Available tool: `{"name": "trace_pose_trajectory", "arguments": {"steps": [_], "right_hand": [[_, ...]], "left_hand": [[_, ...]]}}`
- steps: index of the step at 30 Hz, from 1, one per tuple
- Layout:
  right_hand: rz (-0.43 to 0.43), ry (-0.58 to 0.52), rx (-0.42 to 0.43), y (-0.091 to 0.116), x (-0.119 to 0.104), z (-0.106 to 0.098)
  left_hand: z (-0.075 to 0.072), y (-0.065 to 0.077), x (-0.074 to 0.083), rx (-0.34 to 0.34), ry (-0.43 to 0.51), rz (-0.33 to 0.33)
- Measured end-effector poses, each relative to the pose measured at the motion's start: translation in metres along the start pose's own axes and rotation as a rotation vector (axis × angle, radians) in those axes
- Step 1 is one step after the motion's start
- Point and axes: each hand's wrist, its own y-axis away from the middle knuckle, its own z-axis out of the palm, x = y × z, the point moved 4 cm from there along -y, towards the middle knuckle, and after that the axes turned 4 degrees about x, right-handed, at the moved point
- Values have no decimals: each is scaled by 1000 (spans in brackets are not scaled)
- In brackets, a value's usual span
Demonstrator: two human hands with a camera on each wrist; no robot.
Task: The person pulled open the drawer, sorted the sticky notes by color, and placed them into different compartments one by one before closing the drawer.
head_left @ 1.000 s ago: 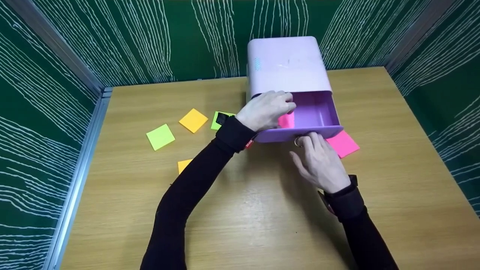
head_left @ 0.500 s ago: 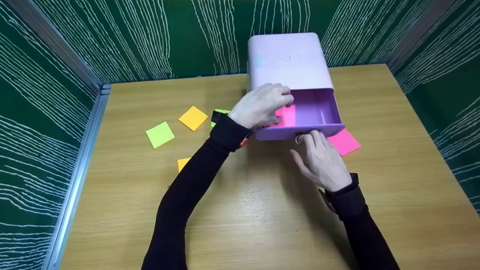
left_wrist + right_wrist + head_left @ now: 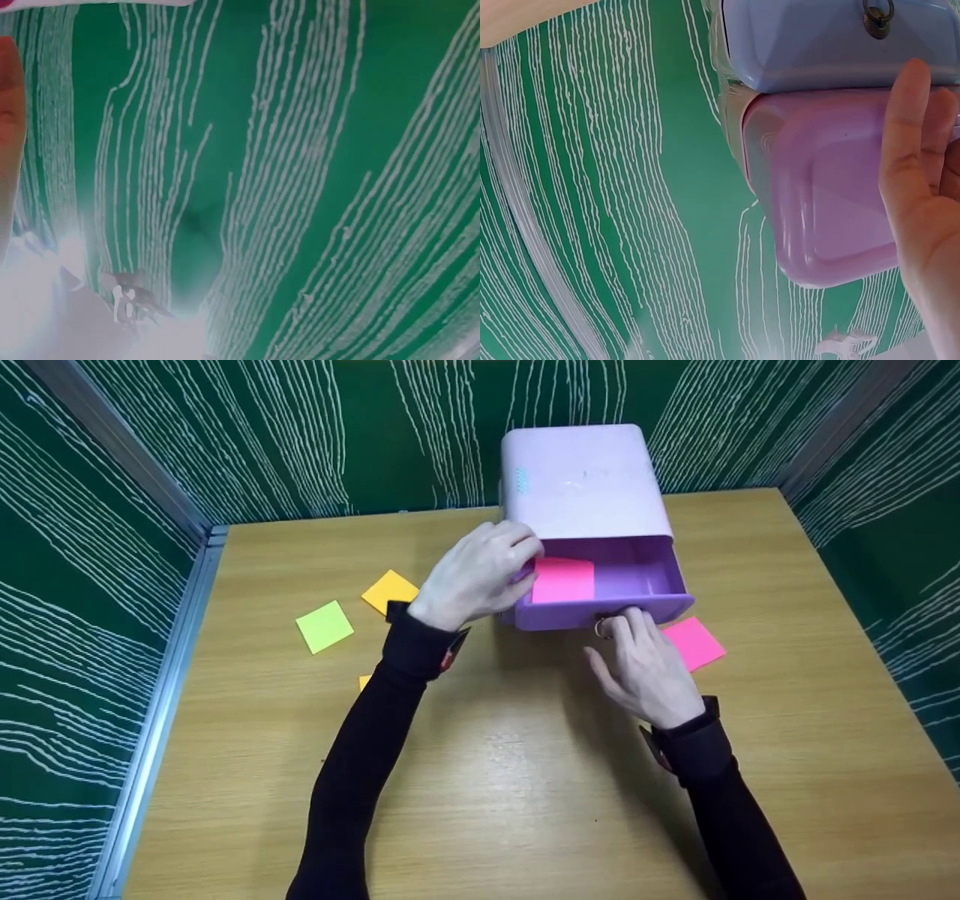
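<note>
A purple drawer stands pulled out of a pale pink cabinet in the head view. A bright pink sticky-note pad lies in its left part. My left hand is over the drawer's left edge, fingers loosely bent, with nothing seen in it. The left wrist view catches only a finger. My right hand has its fingers bent at the ring pull on the drawer front. In the right wrist view the thumb points along the purple drawer; the fingertips are partly hidden.
A lime pad and an orange pad lie on the table at left, with another orange corner beside my sleeve. A second pink pad lies right of the drawer. A blue drawer adjoins the purple one.
My left hand has moved left, away from the pink pad, which now shows fully in the drawer. My right hand stays at the ring pull.
</note>
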Motion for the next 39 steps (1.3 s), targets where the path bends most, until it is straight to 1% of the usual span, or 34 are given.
{"name": "trace_pose_trajectory", "arguments": {"steps": [7, 9, 11, 16, 22, 25, 32, 36, 39], "right_hand": [[5, -31, 15, -10, 7, 7], [6, -37, 21, -12, 9, 9], [9, -27, 17, -16, 12, 10], [24, -34, 16, -25, 19, 12], [23, -49, 15, -36, 25, 18], [17, -49, 11, -43, 29, 22], [23, -49, 20, -55, 36, 30], [30, -46, 7, -60, 40, 36], [32, -36, 0, -64, 42, 40]], "left_hand": [[-1, 36, -8, 113, -43, -37], [1, 47, -10, 136, -38, -51], [5, 58, -13, 142, -28, -71], [20, 82, -19, 121, 0, -113], [43, 111, -22, 108, -24, -104], [54, 122, -22, 98, -26, -109], [75, 139, -16, 25, 0, -135], [82, 148, -15, -8, 13, -159], [85, 152, -14, -18, 25, -165]]}}
